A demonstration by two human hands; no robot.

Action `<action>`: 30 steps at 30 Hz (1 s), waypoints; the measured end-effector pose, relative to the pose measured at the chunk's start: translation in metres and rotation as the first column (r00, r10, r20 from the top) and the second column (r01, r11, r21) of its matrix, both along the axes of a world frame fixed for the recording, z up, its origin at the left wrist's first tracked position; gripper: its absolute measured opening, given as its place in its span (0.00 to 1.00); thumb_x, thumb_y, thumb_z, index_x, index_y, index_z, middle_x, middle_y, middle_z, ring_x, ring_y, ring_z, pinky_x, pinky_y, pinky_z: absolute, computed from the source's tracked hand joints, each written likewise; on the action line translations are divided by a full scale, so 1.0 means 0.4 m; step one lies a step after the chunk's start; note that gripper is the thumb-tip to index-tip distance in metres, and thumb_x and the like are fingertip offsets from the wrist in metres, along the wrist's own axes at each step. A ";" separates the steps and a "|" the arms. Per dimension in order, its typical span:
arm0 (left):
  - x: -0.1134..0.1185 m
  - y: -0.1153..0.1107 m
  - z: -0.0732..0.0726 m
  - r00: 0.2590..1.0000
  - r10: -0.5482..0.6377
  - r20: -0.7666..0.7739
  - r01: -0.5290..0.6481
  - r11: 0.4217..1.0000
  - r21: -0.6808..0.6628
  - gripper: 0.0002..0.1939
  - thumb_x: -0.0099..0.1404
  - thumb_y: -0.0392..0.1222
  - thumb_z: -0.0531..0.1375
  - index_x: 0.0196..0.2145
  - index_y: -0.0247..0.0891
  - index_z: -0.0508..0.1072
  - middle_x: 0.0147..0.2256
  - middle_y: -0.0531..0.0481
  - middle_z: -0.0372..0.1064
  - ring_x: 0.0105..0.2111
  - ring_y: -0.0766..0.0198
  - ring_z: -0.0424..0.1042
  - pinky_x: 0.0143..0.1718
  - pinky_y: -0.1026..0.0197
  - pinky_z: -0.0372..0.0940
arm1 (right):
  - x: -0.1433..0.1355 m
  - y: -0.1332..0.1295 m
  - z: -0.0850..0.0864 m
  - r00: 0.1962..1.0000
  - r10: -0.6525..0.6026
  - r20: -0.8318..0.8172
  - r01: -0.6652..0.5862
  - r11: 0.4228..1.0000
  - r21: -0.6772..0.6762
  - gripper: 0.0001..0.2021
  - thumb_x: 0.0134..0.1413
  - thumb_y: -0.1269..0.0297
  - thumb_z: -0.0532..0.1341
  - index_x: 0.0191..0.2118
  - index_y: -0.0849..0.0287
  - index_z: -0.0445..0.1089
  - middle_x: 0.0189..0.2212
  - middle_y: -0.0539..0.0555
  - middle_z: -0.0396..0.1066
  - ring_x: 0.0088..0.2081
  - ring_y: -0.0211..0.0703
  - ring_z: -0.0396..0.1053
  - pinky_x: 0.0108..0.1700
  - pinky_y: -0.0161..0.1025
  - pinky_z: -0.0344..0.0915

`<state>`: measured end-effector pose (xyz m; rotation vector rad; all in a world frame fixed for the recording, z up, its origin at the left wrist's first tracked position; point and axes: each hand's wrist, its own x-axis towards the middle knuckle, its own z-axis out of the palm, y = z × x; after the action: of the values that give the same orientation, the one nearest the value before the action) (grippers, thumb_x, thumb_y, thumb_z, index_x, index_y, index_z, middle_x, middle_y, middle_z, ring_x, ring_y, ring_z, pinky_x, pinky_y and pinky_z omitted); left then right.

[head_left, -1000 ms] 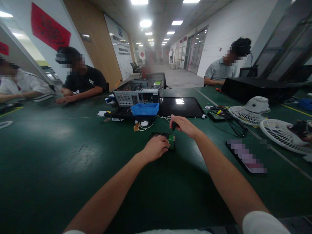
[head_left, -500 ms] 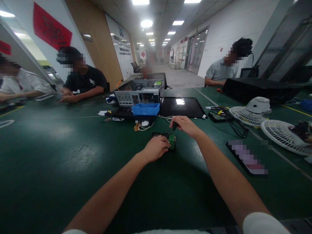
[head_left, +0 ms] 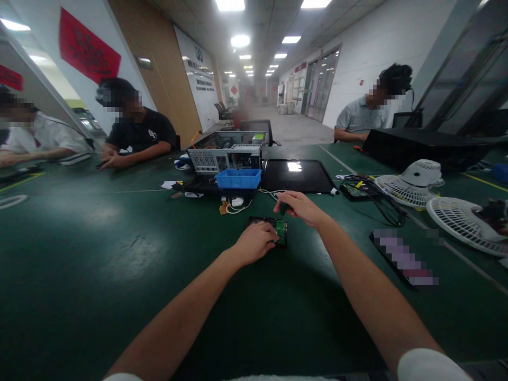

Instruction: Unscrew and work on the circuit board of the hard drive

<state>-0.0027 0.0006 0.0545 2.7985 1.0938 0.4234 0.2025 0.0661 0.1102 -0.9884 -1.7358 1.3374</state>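
On the green tabletop lies a hard drive [head_left: 282, 233] with its green circuit board facing up. My left hand [head_left: 256, 241] rests over the drive's left part, fingers curled down onto it and covering much of the board. Above the drive's far right corner is my right hand [head_left: 299, 206], its fingers closed around the dark handle of a screwdriver [head_left: 283, 208]. The tool stands roughly upright and points down at the board. Its tip is too small to make out.
An opened computer case [head_left: 226, 153], a blue tray [head_left: 238, 179] and a dark flat panel [head_left: 299, 175] stand beyond the drive. To the right are a phone [head_left: 402, 258], a black cable [head_left: 391, 209] and white fan parts [head_left: 468, 222]. Several people sit around the table.
My right hand has shifted very slightly with the screwdriver, which sits a little lower against the board. My left hand keeps its place on the hard drive. The view has tilted a touch.
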 end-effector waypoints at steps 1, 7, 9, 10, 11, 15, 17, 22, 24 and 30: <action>0.000 0.000 0.001 1.000 0.003 0.000 -0.003 1.000 0.001 0.12 0.68 0.38 0.63 0.49 0.41 0.78 0.48 0.46 0.73 0.50 0.54 0.70 0.56 0.50 0.63 | 0.000 -0.001 0.000 1.000 0.003 -0.010 -0.003 1.000 -0.012 0.19 0.62 0.46 0.59 0.35 0.60 0.72 0.31 0.54 0.76 0.19 0.31 0.52 0.20 0.34 0.44; 0.001 -0.003 0.004 1.000 -0.006 0.007 0.006 1.000 0.001 0.12 0.68 0.38 0.63 0.49 0.41 0.78 0.48 0.46 0.73 0.50 0.54 0.70 0.55 0.51 0.63 | 0.001 -0.001 -0.003 0.999 0.024 -0.034 -0.026 0.999 -0.038 0.25 0.62 0.41 0.56 0.40 0.60 0.76 0.33 0.54 0.72 0.18 0.29 0.52 0.18 0.34 0.41; 0.001 -0.002 0.003 1.000 -0.005 0.011 0.005 1.000 0.003 0.12 0.68 0.38 0.63 0.49 0.41 0.78 0.47 0.46 0.73 0.50 0.54 0.70 0.55 0.51 0.64 | 0.000 -0.002 -0.003 0.999 0.016 -0.040 -0.019 0.998 -0.054 0.25 0.62 0.40 0.57 0.38 0.60 0.76 0.28 0.52 0.70 0.18 0.30 0.53 0.17 0.34 0.42; 0.001 -0.002 0.003 1.000 -0.004 0.012 0.004 1.000 0.004 0.12 0.68 0.38 0.63 0.49 0.41 0.78 0.47 0.46 0.73 0.50 0.54 0.70 0.54 0.51 0.64 | 0.000 -0.003 -0.003 0.999 0.005 -0.043 -0.008 0.998 -0.067 0.25 0.61 0.40 0.57 0.37 0.60 0.75 0.25 0.51 0.68 0.18 0.30 0.53 0.17 0.34 0.43; 0.001 -0.002 0.003 1.000 -0.004 0.013 0.004 1.000 0.004 0.12 0.68 0.38 0.63 0.49 0.41 0.78 0.47 0.46 0.73 0.50 0.54 0.70 0.54 0.51 0.64 | 0.000 -0.003 -0.002 0.999 -0.007 -0.046 0.003 0.996 -0.086 0.25 0.61 0.39 0.58 0.37 0.60 0.74 0.22 0.50 0.66 0.17 0.31 0.54 0.17 0.33 0.44; 0.001 0.000 0.001 1.000 -0.010 0.015 0.010 1.000 -0.002 0.12 0.68 0.38 0.63 0.49 0.41 0.78 0.47 0.46 0.73 0.50 0.54 0.70 0.54 0.51 0.64 | 0.002 -0.001 -0.004 0.994 -0.019 -0.106 0.002 0.988 -0.156 0.23 0.62 0.40 0.58 0.38 0.59 0.71 0.27 0.53 0.71 0.20 0.35 0.64 0.18 0.33 0.52; 0.001 0.001 -0.001 1.000 -0.010 0.014 0.010 1.000 -0.002 0.12 0.68 0.39 0.63 0.49 0.41 0.78 0.47 0.45 0.73 0.50 0.54 0.70 0.54 0.51 0.64 | 0.003 0.002 -0.007 0.988 -0.009 -0.154 -0.018 0.985 -0.170 0.22 0.62 0.42 0.58 0.39 0.59 0.70 0.34 0.57 0.74 0.22 0.36 0.67 0.19 0.33 0.56; 0.001 0.003 -0.006 1.000 -0.017 0.021 0.017 1.000 0.004 0.11 0.68 0.39 0.63 0.48 0.41 0.78 0.47 0.45 0.73 0.50 0.54 0.70 0.55 0.51 0.63 | 0.006 0.000 -0.009 0.985 0.031 -0.169 -0.058 0.986 -0.156 0.19 0.63 0.45 0.59 0.47 0.56 0.71 0.38 0.54 0.73 0.23 0.34 0.67 0.21 0.32 0.58; 0.000 0.003 -0.006 1.000 -0.019 0.024 0.018 1.000 0.004 0.11 0.68 0.39 0.63 0.48 0.40 0.78 0.47 0.46 0.73 0.50 0.54 0.70 0.55 0.51 0.63 | 0.008 -0.002 -0.006 0.990 0.058 -0.130 -0.074 0.990 -0.123 0.20 0.63 0.45 0.60 0.49 0.55 0.72 0.38 0.53 0.72 0.23 0.32 0.65 0.20 0.32 0.57; 0.001 0.002 -0.003 1.000 -0.014 0.023 0.014 1.000 0.006 0.11 0.68 0.38 0.63 0.48 0.41 0.78 0.47 0.46 0.73 0.50 0.54 0.70 0.55 0.50 0.64 | 0.019 0.004 0.000 0.999 0.045 -0.007 -0.044 0.999 0.027 0.21 0.59 0.45 0.62 0.45 0.58 0.75 0.23 0.46 0.61 0.23 0.34 0.57 0.23 0.32 0.52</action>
<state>-0.0024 0.0013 0.0535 2.7978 1.0690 0.4575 0.2101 0.0678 0.1100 -0.9333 -1.7748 1.3405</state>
